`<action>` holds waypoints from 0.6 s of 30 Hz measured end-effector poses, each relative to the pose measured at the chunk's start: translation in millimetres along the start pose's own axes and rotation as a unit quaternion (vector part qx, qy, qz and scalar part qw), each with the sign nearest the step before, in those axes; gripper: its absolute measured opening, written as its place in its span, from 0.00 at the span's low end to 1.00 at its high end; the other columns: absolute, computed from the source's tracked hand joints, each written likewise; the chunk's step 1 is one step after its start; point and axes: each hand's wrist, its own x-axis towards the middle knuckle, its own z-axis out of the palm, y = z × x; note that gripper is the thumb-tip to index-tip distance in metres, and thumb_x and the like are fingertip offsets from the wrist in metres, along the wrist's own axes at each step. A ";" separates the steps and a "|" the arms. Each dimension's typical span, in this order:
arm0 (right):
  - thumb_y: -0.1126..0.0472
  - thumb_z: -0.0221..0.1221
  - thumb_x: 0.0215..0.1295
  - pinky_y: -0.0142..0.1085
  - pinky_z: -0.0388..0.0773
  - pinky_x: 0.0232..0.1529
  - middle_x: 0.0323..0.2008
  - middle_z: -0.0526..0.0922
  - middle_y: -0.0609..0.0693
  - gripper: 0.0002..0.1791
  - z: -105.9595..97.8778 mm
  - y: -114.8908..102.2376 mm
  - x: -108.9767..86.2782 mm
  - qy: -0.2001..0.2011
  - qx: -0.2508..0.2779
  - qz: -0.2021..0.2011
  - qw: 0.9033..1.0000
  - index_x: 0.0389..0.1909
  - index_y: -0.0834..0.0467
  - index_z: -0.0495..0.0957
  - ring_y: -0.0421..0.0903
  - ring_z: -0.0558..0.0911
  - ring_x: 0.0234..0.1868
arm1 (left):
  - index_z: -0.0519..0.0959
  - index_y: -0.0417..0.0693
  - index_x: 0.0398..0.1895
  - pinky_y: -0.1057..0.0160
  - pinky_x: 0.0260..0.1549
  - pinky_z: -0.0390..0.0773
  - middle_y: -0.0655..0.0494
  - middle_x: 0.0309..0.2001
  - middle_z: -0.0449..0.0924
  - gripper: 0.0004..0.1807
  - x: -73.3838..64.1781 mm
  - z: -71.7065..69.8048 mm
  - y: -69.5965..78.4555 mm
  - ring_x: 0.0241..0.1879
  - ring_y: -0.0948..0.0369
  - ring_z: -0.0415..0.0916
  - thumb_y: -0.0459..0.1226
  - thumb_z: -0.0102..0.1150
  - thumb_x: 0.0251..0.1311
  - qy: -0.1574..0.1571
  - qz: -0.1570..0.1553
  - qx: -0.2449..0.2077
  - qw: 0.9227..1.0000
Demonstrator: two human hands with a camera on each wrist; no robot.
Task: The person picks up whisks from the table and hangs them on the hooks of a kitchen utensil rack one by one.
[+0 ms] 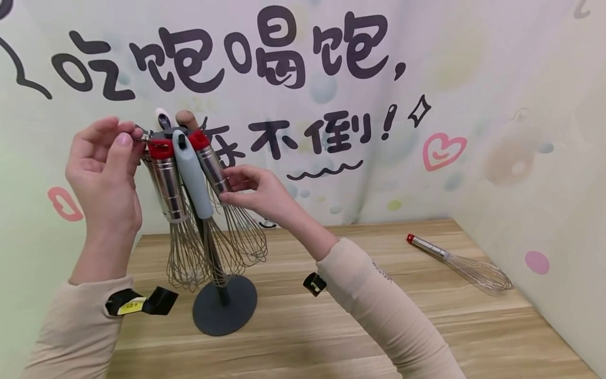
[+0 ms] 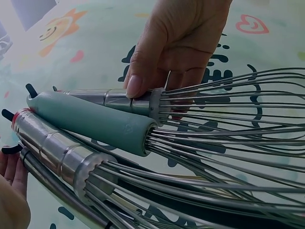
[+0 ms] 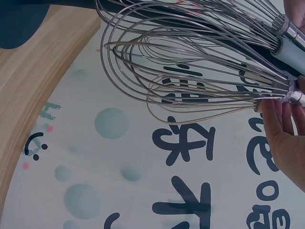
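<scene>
Several whisks hang from a dark rotating stand. My right hand grips the lower steel handle of a red-topped whisk, thumb on the near side in the left wrist view. At the top left of the stand, my left hand pinches the end of a dark hook between thumb and fingers. Between the hands hang a pale blue-handled whisk and another red-topped steel whisk. A slim metal handle hangs beside the left fingers. White and wooden handle tops show behind.
Another red-topped whisk lies on the wood-grain table at the right. A printed backdrop with dark lettering rises behind the table and continues along the right side.
</scene>
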 end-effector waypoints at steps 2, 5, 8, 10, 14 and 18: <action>0.65 0.63 0.60 0.25 0.77 0.45 0.48 0.81 0.57 0.22 0.0 -0.1 -0.1 0.000 -0.001 0.000 1.000 0.57 0.59 0.74 0.45 0.81 0.47 | 0.77 0.32 0.42 0.67 0.42 0.84 0.42 0.37 0.80 0.11 -0.9 0.1 0.2 0.39 0.53 0.79 0.22 0.59 0.55 -0.003 0.001 -0.006 1.000; 0.64 0.63 0.60 0.25 0.77 0.45 0.47 0.81 0.57 0.22 -0.6 0.4 -0.1 0.001 -0.003 -0.001 1.000 0.57 0.59 0.74 0.45 0.81 0.47 | 0.76 0.33 0.42 0.67 0.44 0.82 0.42 0.37 0.80 0.11 -2.2 0.6 -0.3 0.40 0.53 0.78 0.21 0.57 0.56 -0.008 0.006 -0.009 1.000; 0.64 0.63 0.60 0.25 0.77 0.46 0.48 0.81 0.56 0.22 -1.4 0.7 -0.3 0.001 -0.005 -0.004 1.000 0.57 0.59 0.74 0.45 0.81 0.47 | 0.76 0.33 0.44 0.68 0.46 0.80 0.43 0.39 0.80 0.12 -3.4 1.4 -0.5 0.43 0.54 0.78 0.21 0.58 0.55 -0.014 0.014 0.006 1.000; 0.64 0.63 0.60 0.25 0.77 0.46 0.48 0.81 0.56 0.22 -1.9 0.6 -0.9 0.002 -0.005 -0.005 1.000 0.57 0.58 0.74 0.45 0.81 0.47 | 0.75 0.35 0.45 0.69 0.48 0.80 0.45 0.40 0.81 0.14 -4.4 2.0 -0.7 0.45 0.54 0.77 0.21 0.59 0.53 -0.018 0.018 0.021 0.999; 0.64 0.63 0.60 0.25 0.77 0.46 0.47 0.81 0.56 0.22 -2.9 0.9 -2.4 0.002 -0.001 -0.006 1.000 0.56 0.58 0.75 0.45 0.81 0.47 | 0.75 0.38 0.47 0.71 0.51 0.78 0.46 0.44 0.80 0.20 -6.9 4.2 -0.9 0.48 0.55 0.76 0.20 0.62 0.49 -0.024 0.023 0.052 0.998; 0.64 0.63 0.61 0.26 0.79 0.46 0.48 0.81 0.56 0.21 -4.0 2.1 -3.8 0.002 0.005 -0.004 1.000 0.56 0.58 0.75 0.45 0.81 0.47 | 0.75 0.39 0.48 0.69 0.53 0.77 0.46 0.45 0.78 0.24 -8.9 6.1 -1.0 0.49 0.54 0.75 0.18 0.64 0.45 -0.018 0.024 0.056 0.998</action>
